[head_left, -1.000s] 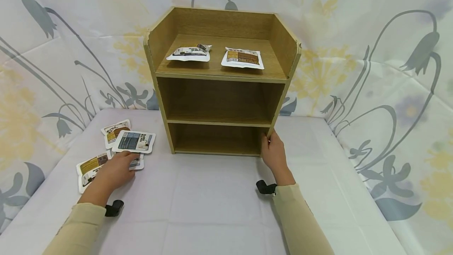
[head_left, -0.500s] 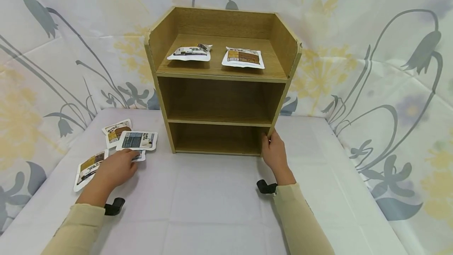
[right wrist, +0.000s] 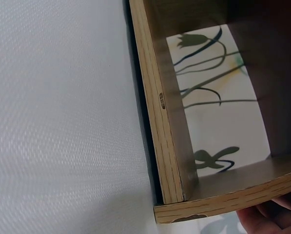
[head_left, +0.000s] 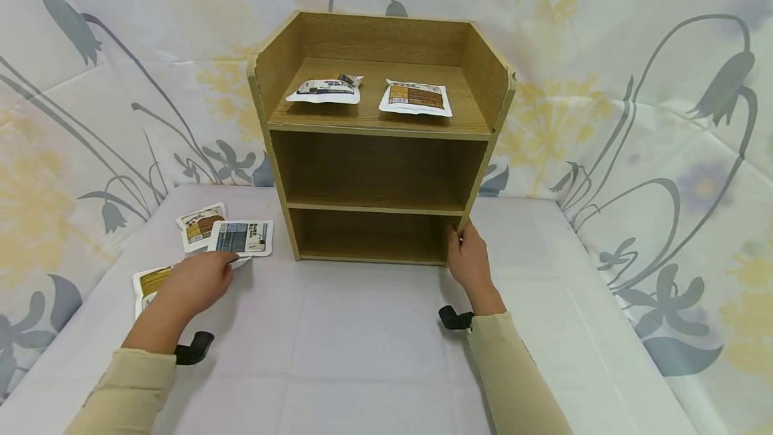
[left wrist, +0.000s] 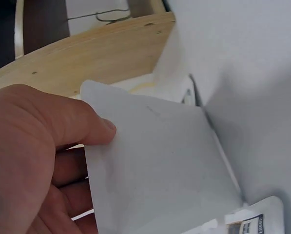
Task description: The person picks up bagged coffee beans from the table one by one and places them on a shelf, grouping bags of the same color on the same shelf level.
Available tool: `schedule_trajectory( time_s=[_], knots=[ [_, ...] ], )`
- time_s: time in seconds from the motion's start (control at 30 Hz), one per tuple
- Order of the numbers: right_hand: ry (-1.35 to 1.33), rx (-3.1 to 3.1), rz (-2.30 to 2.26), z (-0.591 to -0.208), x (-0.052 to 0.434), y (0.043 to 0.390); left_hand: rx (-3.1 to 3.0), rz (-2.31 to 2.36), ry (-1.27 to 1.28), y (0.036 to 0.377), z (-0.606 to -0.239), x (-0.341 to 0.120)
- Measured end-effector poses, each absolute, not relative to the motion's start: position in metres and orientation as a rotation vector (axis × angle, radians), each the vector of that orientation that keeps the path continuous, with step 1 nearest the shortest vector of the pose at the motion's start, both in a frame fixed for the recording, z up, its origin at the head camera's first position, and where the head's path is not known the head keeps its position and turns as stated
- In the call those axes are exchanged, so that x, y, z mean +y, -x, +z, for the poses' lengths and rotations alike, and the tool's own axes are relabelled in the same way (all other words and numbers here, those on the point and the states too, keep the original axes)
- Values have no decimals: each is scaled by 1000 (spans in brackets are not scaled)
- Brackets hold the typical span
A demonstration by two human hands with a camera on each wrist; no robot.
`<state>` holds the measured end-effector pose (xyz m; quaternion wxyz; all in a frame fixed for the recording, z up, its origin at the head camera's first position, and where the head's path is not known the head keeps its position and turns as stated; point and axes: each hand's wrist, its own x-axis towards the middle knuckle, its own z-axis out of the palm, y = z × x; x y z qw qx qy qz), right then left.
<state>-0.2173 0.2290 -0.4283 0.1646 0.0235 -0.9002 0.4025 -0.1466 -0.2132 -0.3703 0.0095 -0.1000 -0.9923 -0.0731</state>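
Since the earlier frames the left hand (head_left: 192,282) has drawn a little nearer and to the left, and the white packet (left wrist: 160,165) under it has come up off the table: its thumb and fingers now pinch that packet, whose plain white back fills the left wrist view. In the head view only a corner of it shows past the fingertips. The blue-labelled packet (head_left: 241,237) has slid slightly right and far, and now lies just beyond the hand on the table (head_left: 362,341). The right hand (head_left: 468,262) has not moved; it grips the near right upright of the wooden shelf unit (head_left: 374,139) at the level of the lowest compartment, fingers curled round the edge.

Just far of the blue-labelled packet lies a brown-labelled packet (head_left: 200,225), partly under it. Another packet with a yellow-brown label (head_left: 147,282) lies near left, half hidden by the left hand. All these sit on the left side of the table, well apart from the right hand.

On the shelf unit's top tray two more packets lie flat: one with a dark band (head_left: 325,90) on the left and one with a brown label (head_left: 415,99) on the right, near each other but apart. A floral cloth (head_left: 634,86) hangs behind and to both sides.
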Motion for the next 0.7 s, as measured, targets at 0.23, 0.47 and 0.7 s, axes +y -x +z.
schedule_trajectory(
  time_s=[0.23, 0.47, 0.7],
  knots=[
    [-72, -2565, 1139, -430, 229, 218, -3112, -209, 293, 142, -358, -213],
    [-74, -2564, 1133, -431, 230, 218, -3058, -184, 330, 136, -343, -205],
    [-84, -2554, 1129, -430, 230, 218, -2972, -156, 382, 130, -328, -196]
  ],
)
